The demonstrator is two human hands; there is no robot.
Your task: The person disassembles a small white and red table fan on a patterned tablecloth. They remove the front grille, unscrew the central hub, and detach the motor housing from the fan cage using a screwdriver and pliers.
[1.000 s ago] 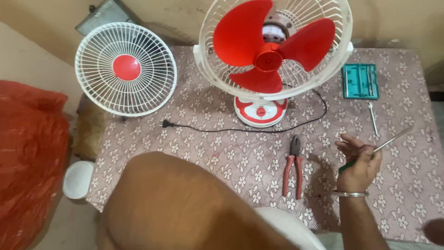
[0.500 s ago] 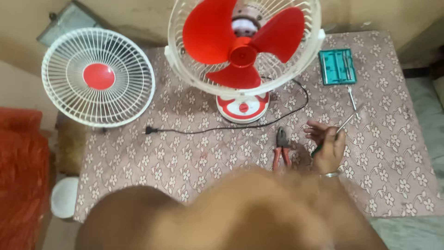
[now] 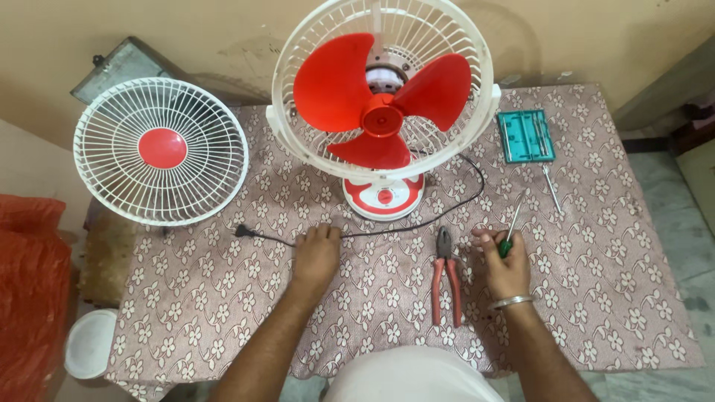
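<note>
A person's left hand lies flat and open on the black power cord while the right hand is closed around a green-handled screwdriver, its thin steel shaft angled upward, just right of red-gripped pliers. The red-bladed table fan stands uncaged mid-worktop, its white wire front guard propped at left. With smooth plastic blades exposed and the plug lying loose on the floral cloth, a tugged cord could likely tip the top-heavy fan.
</note>
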